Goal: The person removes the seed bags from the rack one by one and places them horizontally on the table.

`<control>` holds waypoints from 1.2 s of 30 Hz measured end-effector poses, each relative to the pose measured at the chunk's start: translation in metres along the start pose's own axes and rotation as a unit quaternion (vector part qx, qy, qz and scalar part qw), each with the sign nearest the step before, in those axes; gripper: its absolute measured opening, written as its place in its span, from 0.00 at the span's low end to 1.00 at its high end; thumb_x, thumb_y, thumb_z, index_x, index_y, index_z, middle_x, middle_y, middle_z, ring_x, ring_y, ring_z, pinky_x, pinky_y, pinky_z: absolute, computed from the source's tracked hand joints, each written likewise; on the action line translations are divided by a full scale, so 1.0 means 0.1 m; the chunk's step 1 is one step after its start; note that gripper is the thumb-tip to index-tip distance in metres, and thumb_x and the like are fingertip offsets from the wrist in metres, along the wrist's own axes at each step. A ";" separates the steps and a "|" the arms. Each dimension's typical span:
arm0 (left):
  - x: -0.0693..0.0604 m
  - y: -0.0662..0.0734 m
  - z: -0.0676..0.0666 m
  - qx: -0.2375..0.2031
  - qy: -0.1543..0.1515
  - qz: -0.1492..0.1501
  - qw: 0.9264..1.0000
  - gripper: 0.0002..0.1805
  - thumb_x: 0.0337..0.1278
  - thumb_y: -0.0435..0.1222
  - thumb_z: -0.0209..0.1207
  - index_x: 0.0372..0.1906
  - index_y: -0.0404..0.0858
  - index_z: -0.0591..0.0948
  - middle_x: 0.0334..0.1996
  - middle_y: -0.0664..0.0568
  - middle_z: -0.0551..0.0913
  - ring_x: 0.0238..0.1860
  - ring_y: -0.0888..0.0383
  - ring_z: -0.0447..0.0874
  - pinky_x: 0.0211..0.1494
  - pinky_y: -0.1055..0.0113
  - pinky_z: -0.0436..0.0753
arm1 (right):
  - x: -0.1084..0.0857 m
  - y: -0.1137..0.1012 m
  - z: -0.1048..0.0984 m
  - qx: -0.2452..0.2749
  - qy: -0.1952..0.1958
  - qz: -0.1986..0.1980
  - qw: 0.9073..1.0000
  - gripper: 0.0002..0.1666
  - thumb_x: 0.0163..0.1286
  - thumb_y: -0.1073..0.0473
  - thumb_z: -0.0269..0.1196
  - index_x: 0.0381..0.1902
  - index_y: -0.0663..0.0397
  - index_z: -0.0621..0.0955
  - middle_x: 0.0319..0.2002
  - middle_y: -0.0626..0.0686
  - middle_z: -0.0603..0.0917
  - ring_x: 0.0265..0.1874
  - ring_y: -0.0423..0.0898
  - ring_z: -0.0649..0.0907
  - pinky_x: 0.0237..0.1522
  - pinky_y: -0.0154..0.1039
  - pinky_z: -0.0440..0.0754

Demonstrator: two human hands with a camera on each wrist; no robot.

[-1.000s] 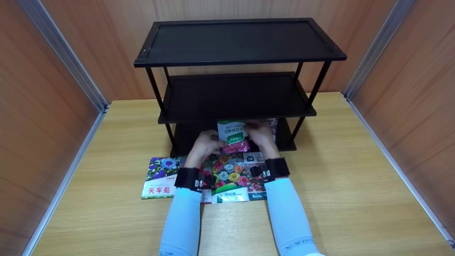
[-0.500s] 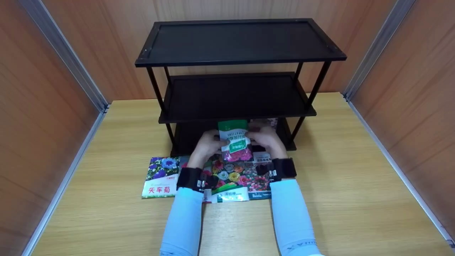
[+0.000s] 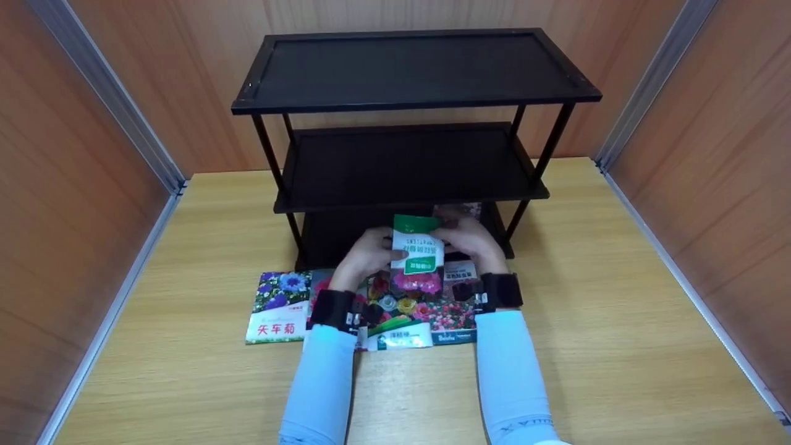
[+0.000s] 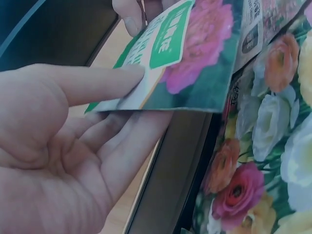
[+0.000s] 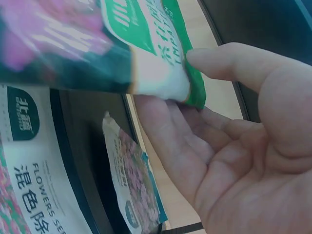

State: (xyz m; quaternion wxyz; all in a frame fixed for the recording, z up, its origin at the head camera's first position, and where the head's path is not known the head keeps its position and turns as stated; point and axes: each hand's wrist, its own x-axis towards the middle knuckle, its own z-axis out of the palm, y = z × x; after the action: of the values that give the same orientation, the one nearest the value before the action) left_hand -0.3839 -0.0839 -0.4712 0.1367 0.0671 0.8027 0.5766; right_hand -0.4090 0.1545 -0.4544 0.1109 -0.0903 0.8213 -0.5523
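Observation:
A green and white flower seed packet (image 3: 418, 262) with a pink bloom is held up in front of the rack's bottom shelf. My left hand (image 3: 369, 250) pinches its left edge, thumb on top and fingers beneath, as the left wrist view shows. On the opposite edge, my right hand (image 3: 474, 240) grips the green end (image 5: 197, 90) between thumb and fingers. Below it lie more packets in a row: one with multicoloured blooms (image 3: 405, 309), one with small pink flowers (image 3: 456, 318), and one partly hidden by my left wrist (image 3: 321, 281).
A black three-tier rack (image 3: 411, 157) stands behind the hands. Another seed packet (image 5: 134, 180) is on its bottom shelf at the right. At the row's left end lies a blue-flower packet (image 3: 278, 306). Wood-grain panels (image 3: 698, 142) enclose the table (image 3: 618, 346).
Both hands have drawn the green and white packet toward me and slightly right, out from under the middle shelf. More of its face now shows.

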 end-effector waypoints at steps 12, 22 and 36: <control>-0.03 0.04 0.07 0.057 -0.039 0.025 0.997 0.20 0.68 0.32 0.65 0.62 0.38 0.81 0.48 0.47 0.87 0.41 0.53 0.86 0.42 0.61 0.85 | -0.03 0.01 -0.10 -0.100 -0.035 0.004 0.994 0.29 0.66 0.54 0.72 0.63 0.58 0.82 0.56 0.58 0.84 0.52 0.54 0.82 0.55 0.48 0.80; -0.04 -0.07 -0.09 -0.018 0.013 0.003 1.000 0.22 0.64 0.40 0.70 0.58 0.36 0.80 0.51 0.43 0.83 0.38 0.49 0.85 0.45 0.50 0.87 | -0.01 0.03 -0.06 0.107 0.024 0.043 0.993 0.36 0.73 0.62 0.66 0.75 0.59 0.69 0.67 0.62 0.74 0.56 0.57 0.82 0.54 0.47 0.85; -0.03 -0.12 -0.15 -0.016 0.097 0.052 0.994 0.20 0.64 0.34 0.69 0.58 0.36 0.81 0.44 0.46 0.81 0.40 0.50 0.80 0.43 0.59 0.80 | -0.04 -0.03 0.02 0.080 -0.032 0.076 0.993 0.26 0.73 0.56 0.66 0.65 0.61 0.78 0.52 0.60 0.85 0.44 0.51 0.87 0.53 0.51 0.85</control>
State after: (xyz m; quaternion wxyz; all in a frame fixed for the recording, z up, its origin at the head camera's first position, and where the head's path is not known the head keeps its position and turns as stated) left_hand -0.3847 -0.1018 -0.4774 0.0287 0.0505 0.7984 0.5993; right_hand -0.4049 0.1526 -0.4526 0.1858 -0.0362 0.7752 -0.6027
